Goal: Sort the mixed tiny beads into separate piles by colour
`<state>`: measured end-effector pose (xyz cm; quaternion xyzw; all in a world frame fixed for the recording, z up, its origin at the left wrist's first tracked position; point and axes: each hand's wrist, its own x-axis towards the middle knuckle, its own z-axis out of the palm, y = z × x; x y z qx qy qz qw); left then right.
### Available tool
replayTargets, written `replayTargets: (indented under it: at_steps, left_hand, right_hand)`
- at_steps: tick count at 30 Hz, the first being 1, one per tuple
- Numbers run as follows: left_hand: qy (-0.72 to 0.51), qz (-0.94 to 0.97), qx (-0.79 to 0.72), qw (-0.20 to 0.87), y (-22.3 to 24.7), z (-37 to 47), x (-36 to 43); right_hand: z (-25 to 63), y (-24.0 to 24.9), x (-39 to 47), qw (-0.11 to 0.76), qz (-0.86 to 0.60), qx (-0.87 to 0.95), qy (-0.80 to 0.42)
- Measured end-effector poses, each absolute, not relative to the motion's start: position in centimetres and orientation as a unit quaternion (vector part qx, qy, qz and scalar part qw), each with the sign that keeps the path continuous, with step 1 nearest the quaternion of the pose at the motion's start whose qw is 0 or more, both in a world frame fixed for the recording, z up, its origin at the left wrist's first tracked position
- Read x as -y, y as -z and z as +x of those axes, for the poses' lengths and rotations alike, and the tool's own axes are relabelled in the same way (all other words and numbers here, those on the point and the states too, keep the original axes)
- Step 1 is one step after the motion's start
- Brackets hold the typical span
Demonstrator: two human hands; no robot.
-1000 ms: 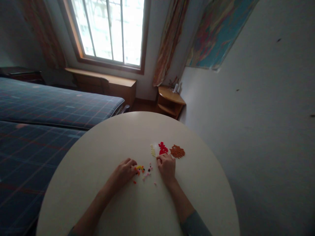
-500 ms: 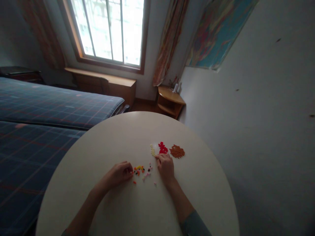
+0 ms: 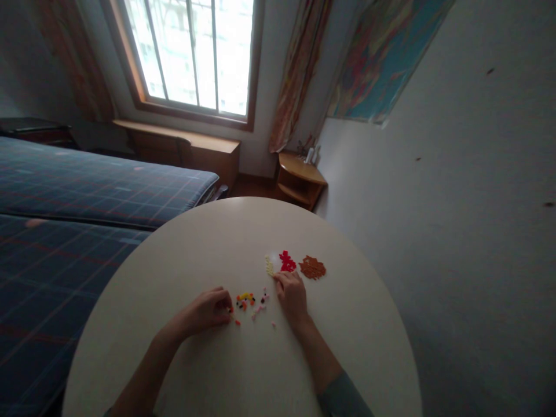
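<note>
Small coloured pieces lie in groups on a round white table (image 3: 243,231). My left hand (image 3: 217,307) rests at the left edge of a mixed group (image 3: 246,299) of yellow, orange, black and pink pieces, its fingers closed around something small that I cannot make out. My right hand (image 3: 292,292) has its fingertips pinched at the lower end of a pale yellow cluster (image 3: 269,264); what they hold is too small to tell. Just beyond that hand are red pieces (image 3: 286,261), and to their right a brown pile (image 3: 312,267).
A bed with a dark plaid cover (image 3: 87,185) stands left of the table. Beyond the table are a low wooden desk (image 3: 208,142) under the window and a corner shelf (image 3: 302,169). A bare wall (image 3: 456,231) runs along the right.
My left hand has shifted slightly left and down, uncovering a little more of the mixed group's left edge. My right hand is almost unmoved.
</note>
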<state>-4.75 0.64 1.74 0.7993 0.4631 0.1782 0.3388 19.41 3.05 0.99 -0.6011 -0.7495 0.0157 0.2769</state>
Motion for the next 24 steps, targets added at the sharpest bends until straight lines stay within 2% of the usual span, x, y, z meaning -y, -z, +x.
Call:
replayTargets:
  at_steps: [24]
  left_hand:
    - [-0.191,0.797,-0.458,0.345,-1.6,-3.7,-0.7]
  right_hand:
    - [19.5,-0.5,-3.2,0.307,-0.600,0.739,-0.022]
